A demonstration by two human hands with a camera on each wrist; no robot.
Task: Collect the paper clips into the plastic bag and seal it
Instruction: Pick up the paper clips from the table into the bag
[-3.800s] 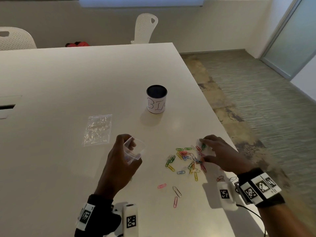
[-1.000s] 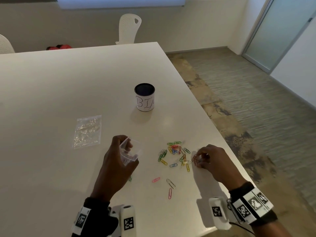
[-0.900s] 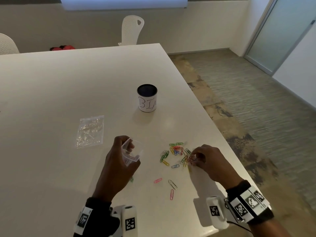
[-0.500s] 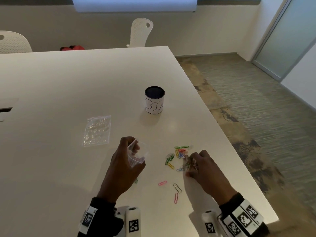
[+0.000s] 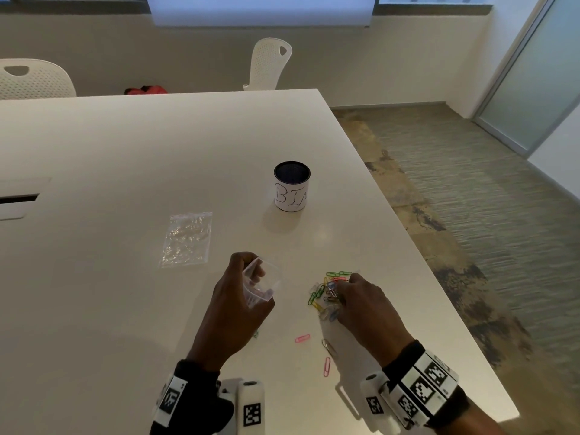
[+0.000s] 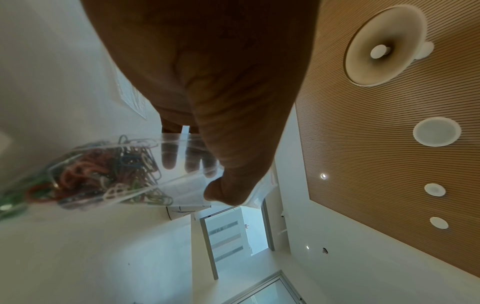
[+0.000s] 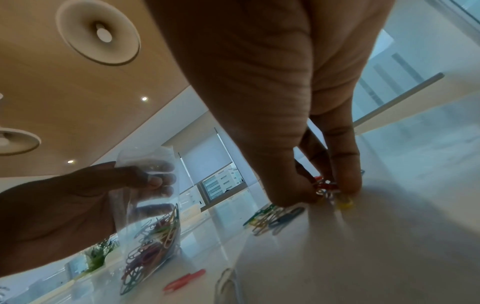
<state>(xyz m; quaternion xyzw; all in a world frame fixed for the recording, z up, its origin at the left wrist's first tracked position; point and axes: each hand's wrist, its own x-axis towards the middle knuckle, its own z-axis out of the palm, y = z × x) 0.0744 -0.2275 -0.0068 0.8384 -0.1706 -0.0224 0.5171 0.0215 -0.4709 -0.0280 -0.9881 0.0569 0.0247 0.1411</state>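
My left hand (image 5: 248, 287) holds a clear plastic bag (image 5: 263, 281) upright just above the table, its mouth open. Several coloured paper clips (image 6: 103, 170) lie in the bag's bottom (image 7: 150, 242). To the right, a pile of coloured paper clips (image 5: 323, 295) lies on the white table (image 5: 125, 158). My right hand (image 5: 340, 288) is down on the pile's right side, thumb and fingertips (image 7: 348, 185) pinching a few clips (image 7: 326, 186). Loose clips lie nearer me: two pink ones (image 5: 302, 338) (image 5: 327, 366) and a grey one (image 5: 328, 346).
A dark-rimmed white cup marked "BIN" (image 5: 292, 186) stands behind the pile. A second clear plastic bag (image 5: 186, 238) lies flat to the left. The table's right edge (image 5: 439, 277) runs close beside my right hand. White chairs (image 5: 270, 65) stand beyond the far edge.
My right hand has swept left across the table, bunching the scattered clips into a tighter pile, and now pinches some. The left hand has kept the bag where it was.
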